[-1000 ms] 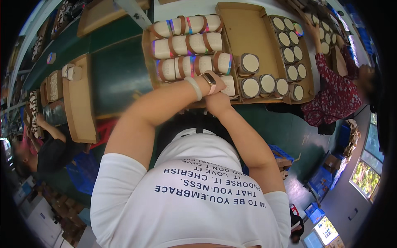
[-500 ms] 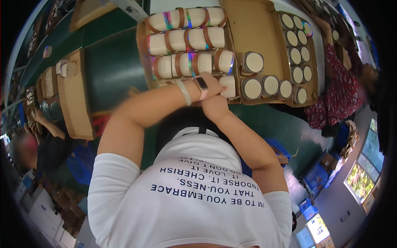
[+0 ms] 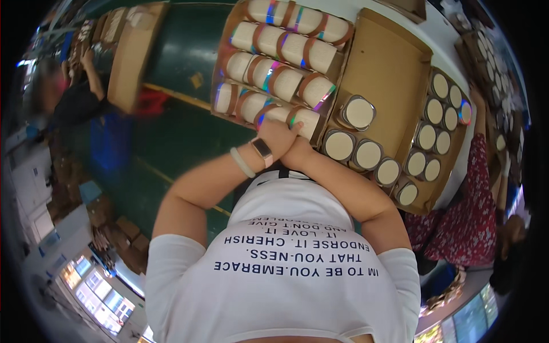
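Note:
My left hand [image 3: 277, 137], with a watch and a pale bangle at its wrist, looks closed at the near side of an open cardboard box [image 3: 336, 74]. Its thumb reaches toward the last cream cylinder [image 3: 306, 120] of the nearest row. My right hand [image 3: 297, 152] overlaps it just below, its fingers mostly hidden. What the closed fingers hold, if anything, is not visible. Rows of cream cylinders [image 3: 289, 84] with brown bands and shiny rainbow strips lie on their sides in the box.
To the right, another cardboard box [image 3: 384, 54] holds several upright containers with round cream tops [image 3: 339, 144]. A co-worker's red patterned garment [image 3: 477, 211] shows beyond it. At far left, another person stands by a long cardboard box [image 3: 131, 63] on the green surface.
The whole view has turned, so the boxes appear tilted and shifted right. My hands stay overlapped by the nearest row; my left hand appears slightly further back toward me.

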Available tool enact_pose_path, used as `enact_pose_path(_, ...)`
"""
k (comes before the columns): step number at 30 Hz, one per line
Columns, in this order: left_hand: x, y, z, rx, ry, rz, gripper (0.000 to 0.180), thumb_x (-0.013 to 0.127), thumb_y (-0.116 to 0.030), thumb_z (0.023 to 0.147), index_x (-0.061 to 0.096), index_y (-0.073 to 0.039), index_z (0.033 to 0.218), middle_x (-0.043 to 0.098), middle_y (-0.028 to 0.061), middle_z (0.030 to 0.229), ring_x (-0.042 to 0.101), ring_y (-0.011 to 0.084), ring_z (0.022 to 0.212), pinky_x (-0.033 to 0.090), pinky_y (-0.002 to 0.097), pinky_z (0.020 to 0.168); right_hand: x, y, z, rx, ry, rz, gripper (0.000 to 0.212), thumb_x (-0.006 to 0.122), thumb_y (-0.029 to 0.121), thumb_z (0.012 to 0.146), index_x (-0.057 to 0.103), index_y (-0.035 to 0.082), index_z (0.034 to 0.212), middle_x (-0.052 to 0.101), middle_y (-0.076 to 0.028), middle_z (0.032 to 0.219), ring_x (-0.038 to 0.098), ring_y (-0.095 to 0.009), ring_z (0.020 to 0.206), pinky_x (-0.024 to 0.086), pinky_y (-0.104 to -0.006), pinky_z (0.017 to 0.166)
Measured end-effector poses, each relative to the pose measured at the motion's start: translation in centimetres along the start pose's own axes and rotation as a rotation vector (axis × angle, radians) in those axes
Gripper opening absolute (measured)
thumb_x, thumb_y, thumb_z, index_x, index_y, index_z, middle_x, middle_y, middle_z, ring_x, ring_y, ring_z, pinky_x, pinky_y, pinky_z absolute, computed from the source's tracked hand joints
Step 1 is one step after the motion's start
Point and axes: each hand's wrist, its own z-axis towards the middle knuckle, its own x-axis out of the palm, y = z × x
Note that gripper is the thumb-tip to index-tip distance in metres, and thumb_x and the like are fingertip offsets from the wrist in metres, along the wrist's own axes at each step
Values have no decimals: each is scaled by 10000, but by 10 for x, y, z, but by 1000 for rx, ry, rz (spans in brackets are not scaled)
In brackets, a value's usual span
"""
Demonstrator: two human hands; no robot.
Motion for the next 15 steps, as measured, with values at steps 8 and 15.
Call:
enact_pose_path(8, -13, -13, 0, -208, 73, -98, 278, 435, -237, 926, 633, -202, 1119, 648, 90, 681, 642, 260, 616, 471, 387, 489, -28, -8, -20, 89, 325, -47, 337, 511, 229, 833, 588, 138, 1148, 638, -149, 1066, 606, -322, 981, 490, -426, 814)
enact_pose_path(15, -6, 27, -30, -140, -227, -650, 369, 578, -18, 740, 645, -140, 1082, 584, 116, 890, 592, 309, 828, 491, 397, 715, -66, -26, -64, 184, -145, 181, 328, 516, 128, 813, 579, 62, 1127, 613, -208, 1050, 595, -371, 947, 481, -443, 817)
